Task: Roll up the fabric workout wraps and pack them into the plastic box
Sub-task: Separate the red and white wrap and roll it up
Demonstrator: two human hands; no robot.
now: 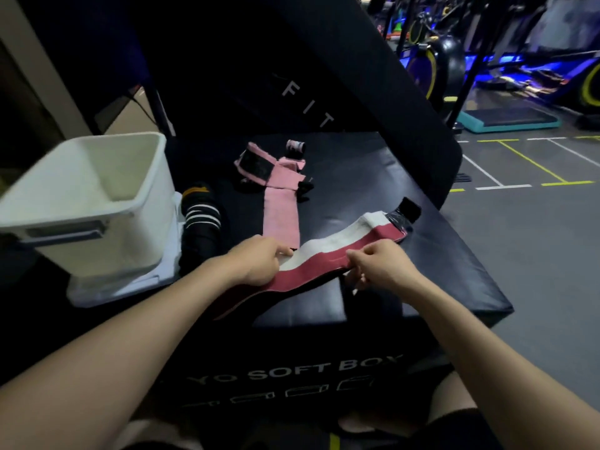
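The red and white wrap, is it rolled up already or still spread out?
Spread out. The red and white wrap lies long between left hand and right hand.

Red-and-white wrap (328,253) between both hands; pink wrap (281,219) beyond; black, white-striped wrap (201,216) and white box (94,206) leftward.

The near end of the red and white wrap (328,254) drops out of sight below the left hand (256,264) and behind the forearm; the fingertips of the right hand (376,264) tuck under the wrap's edge and are hidden; the white plastic box (97,203) is smeared with motion blur, so its handle reads poorly; the black striped wrap (201,219) merges into the dark pad, its lower end indistinct; the small roll (296,147) beyond the pink wrap (279,203) is too small to make out.
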